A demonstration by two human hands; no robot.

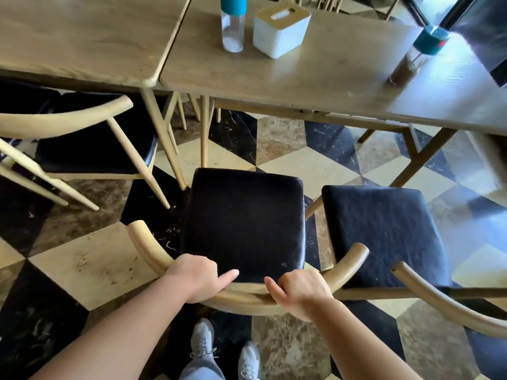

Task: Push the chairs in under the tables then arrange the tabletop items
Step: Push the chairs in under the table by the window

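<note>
A wooden chair with a black seat (pixel 244 220) stands in front of me, clear of the table (pixel 315 78). My left hand (pixel 196 277) and my right hand (pixel 300 290) both grip its curved wooden backrest (pixel 247 297), index fingers pointing inward. A second black-seated chair (pixel 384 231) stands to its right, also out from the table. A third chair (pixel 90 141) at the left sits partly under the left table (pixel 82 37). On the right table stand a clear bottle with a teal band (pixel 232 23), a white tissue box (pixel 279 30) and another teal-capped bottle (pixel 417 53).
The floor is checkered marble in black, cream and brown. Table legs (pixel 203 130) stand between the chair and the space beneath the table. My feet in grey shoes (pixel 203 338) are behind the chair. More chair legs show beyond the tables.
</note>
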